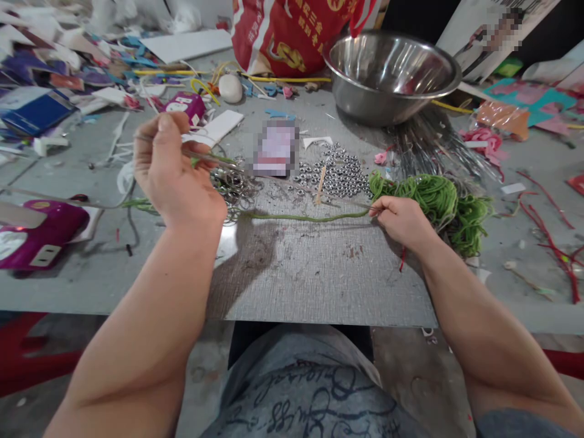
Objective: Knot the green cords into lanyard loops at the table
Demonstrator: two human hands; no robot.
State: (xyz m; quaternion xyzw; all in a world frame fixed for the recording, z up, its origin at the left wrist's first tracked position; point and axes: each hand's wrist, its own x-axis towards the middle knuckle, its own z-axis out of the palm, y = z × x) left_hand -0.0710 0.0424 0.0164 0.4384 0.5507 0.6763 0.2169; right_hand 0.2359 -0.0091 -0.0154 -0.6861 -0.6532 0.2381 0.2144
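My left hand (166, 170) is raised above the table, its fingers closed on a thin greyish cord (219, 159). That cord slants down to the right, towards my right hand (401, 220), whose fingertips are pinched together on its end. A green cord (301, 218) lies across the table and also reaches those right fingertips. Just behind my right hand is a bundle of green cords (429, 198). Silver beads (342, 173) are spread between the hands, with a thin wooden stick (321, 182) among them. Metal rings (232, 185) lie in a pile beside my left wrist, which partly hides them.
A steel bowl (392, 79) and a red bag (292, 36) stand at the back. Nearer are a phone (275, 148) and a purple device (41, 234) at the left. Red cords (554, 237) lie at right; scraps cover the back left.
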